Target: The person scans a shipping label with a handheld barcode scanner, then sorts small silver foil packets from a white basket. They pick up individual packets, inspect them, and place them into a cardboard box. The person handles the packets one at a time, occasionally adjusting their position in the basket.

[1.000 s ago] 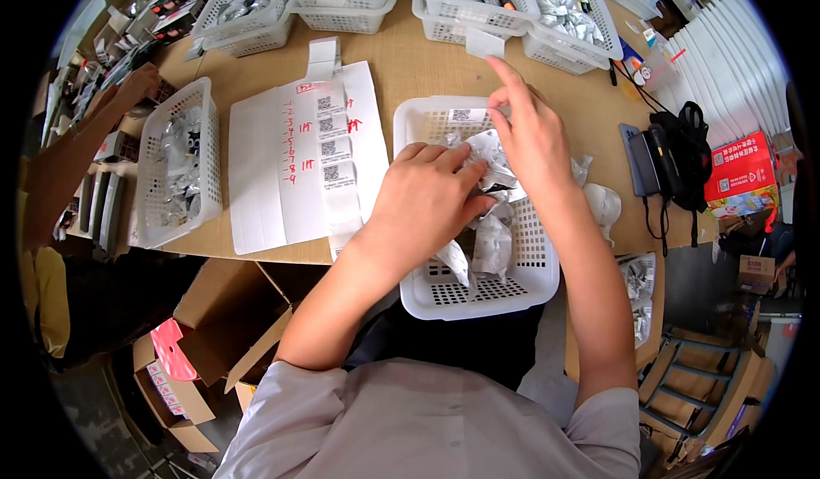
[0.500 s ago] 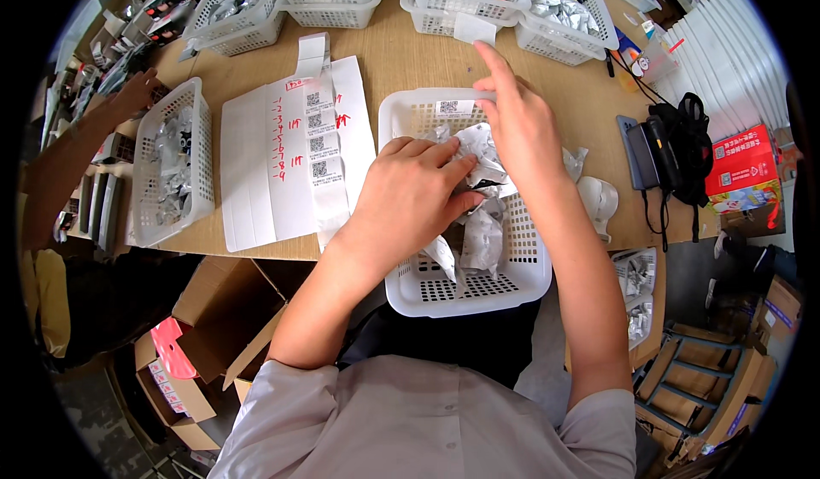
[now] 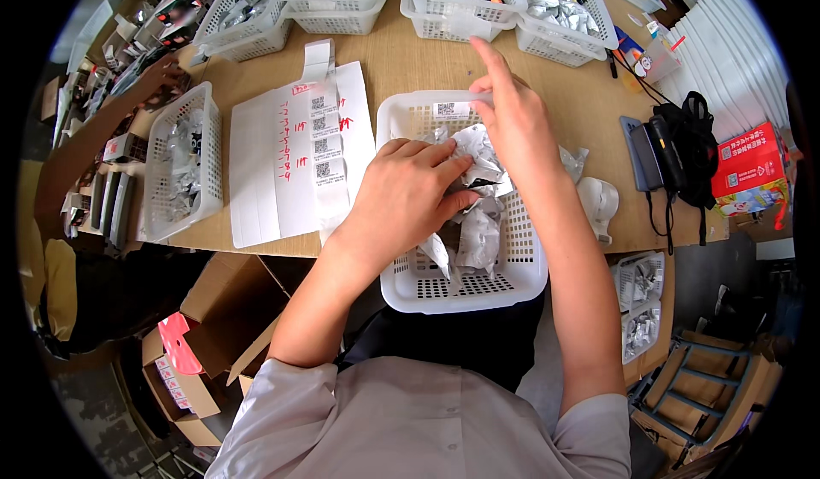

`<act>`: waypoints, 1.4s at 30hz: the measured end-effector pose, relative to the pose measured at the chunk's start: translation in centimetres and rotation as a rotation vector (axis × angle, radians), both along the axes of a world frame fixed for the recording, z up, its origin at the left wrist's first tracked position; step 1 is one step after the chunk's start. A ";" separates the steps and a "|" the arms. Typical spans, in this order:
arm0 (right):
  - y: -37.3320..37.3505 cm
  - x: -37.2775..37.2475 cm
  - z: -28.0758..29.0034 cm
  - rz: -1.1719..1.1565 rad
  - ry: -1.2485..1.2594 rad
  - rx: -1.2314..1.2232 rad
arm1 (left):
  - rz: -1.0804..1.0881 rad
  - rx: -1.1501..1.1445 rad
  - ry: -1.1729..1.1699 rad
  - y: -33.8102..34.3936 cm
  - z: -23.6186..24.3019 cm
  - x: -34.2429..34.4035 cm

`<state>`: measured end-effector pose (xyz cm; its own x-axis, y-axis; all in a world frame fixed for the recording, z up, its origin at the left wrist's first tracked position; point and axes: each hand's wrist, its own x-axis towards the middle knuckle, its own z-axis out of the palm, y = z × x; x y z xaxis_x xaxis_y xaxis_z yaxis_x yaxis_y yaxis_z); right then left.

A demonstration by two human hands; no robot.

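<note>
White perforated basket [image 3: 465,303], upright, near end jutting past front edge of desk [image 3: 416,62]. Crumpled silvery packets [image 3: 480,238] heaped inside, one slanting near its left edge; uppermost partly hidden, count uncertain.

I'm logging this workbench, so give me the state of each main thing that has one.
Silvery packets, crumpled; sealed or not, unclear
Basket under the hands, open-topped, partly filled
Left hand, fingers bent over the packets
Right hand, index finger extended
White sheet, lying flat, marked in red
Cardboard box, flaps open
</note>
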<state>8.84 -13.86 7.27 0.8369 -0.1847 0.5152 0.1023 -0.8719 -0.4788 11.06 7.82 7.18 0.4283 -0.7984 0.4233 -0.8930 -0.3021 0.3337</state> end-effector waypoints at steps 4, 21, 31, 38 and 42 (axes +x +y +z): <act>0.1 0.2 0.1 0.004 0.014 -0.013 | 0.002 0.001 -0.012 -0.1 0.0 0.1; -0.3 0.0 0.2 0.048 0.012 0.011 | 0.009 0.036 -0.014 -0.1 0.1 -0.1; -0.8 0.3 0.3 0.038 0.032 0.091 | 0.099 0.011 -0.041 -0.8 0.4 1.1; -2.7 -0.2 -1.6 -0.044 -0.071 0.169 | 0.041 -0.082 -0.455 -4.0 3.8 4.7; -1.7 -0.5 -1.3 -0.007 -0.050 0.173 | -0.010 0.105 -0.490 -4.7 3.9 6.6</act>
<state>8.34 -15.58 5.93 0.8095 -0.2801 0.5159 0.1237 -0.7777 -0.6164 17.65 3.07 11.10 0.1912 -0.8507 0.4896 -0.9402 -0.3019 -0.1574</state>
